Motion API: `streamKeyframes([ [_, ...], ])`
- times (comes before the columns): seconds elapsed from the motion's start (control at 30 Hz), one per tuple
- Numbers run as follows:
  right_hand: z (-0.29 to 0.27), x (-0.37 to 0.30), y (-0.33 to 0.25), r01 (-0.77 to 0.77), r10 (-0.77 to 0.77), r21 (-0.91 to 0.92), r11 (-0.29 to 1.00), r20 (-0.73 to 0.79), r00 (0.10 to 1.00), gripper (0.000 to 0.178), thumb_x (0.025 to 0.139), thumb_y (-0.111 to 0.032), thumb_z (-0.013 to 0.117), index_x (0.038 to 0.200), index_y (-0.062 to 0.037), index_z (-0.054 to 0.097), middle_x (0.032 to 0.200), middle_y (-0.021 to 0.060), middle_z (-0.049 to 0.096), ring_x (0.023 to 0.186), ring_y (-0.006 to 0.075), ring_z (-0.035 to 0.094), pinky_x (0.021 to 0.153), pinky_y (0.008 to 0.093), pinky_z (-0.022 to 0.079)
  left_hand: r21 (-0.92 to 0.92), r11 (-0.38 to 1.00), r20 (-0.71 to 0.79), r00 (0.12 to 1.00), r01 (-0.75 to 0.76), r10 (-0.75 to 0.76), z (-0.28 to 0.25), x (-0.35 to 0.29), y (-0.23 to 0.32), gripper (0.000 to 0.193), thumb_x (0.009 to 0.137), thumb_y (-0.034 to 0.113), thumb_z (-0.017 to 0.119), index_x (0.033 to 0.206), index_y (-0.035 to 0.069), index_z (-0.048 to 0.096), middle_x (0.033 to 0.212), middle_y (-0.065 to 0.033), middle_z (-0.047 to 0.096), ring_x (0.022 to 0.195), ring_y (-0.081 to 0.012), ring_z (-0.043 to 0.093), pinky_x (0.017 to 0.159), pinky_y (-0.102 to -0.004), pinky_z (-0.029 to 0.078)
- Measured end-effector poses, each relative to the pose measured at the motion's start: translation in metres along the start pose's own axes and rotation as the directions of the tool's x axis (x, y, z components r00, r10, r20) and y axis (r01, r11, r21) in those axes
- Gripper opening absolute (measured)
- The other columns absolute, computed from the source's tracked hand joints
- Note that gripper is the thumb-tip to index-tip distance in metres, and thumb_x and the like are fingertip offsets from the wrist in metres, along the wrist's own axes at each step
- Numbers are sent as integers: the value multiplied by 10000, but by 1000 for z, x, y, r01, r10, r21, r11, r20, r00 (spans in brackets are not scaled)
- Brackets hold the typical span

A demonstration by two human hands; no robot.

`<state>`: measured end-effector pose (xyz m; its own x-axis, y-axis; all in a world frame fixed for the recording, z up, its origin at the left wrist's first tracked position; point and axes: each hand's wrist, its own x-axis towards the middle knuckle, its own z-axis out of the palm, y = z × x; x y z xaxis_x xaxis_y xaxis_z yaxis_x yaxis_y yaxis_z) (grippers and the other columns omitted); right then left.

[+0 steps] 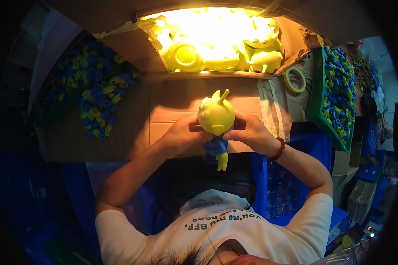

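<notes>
Dark hair (185, 258) lies nearest; both half-curled hands (252, 134) grip a yellow-headed toy (217, 120).

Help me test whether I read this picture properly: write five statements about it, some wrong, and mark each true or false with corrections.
1. The left hand and right hand both hold the toy figure. True.
2. The beaded bracelet is on the left arm. False: it is on the right.
3. The tape roll lies farther right than the toy figure. True.
4. The green tray holds only blue pieces. False: it holds blue and yellow pieces.
5. The toy figure's head is yellow-green. True.
</notes>
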<state>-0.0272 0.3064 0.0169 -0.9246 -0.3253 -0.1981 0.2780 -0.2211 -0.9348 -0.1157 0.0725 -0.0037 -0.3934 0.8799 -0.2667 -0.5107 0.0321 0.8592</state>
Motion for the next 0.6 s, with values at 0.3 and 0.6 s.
streamKeyframes([
  [0.3,-5,0,-2,-40,39,-35,999,-34,999,509,920,-94,751,1372,14,547,1238,66,665,1146,135,620,1021,325,488,69,997,-74,997,41,-36,2,9,2,400,928,115,734,1300,28,616,1241,-88,665,1167,-193,620,1010,-344,502],
  [0.6,-36,29,-4,-73,85,71,995,-179,980,562,981,-203,688,1457,-11,460,1329,104,596,1189,152,591,1009,322,499,166,986,-296,955,20,31,-2,47,-8,899,867,415,809,1502,9,318,1387,-163,506,1288,-251,508,1100,-389,415],
])
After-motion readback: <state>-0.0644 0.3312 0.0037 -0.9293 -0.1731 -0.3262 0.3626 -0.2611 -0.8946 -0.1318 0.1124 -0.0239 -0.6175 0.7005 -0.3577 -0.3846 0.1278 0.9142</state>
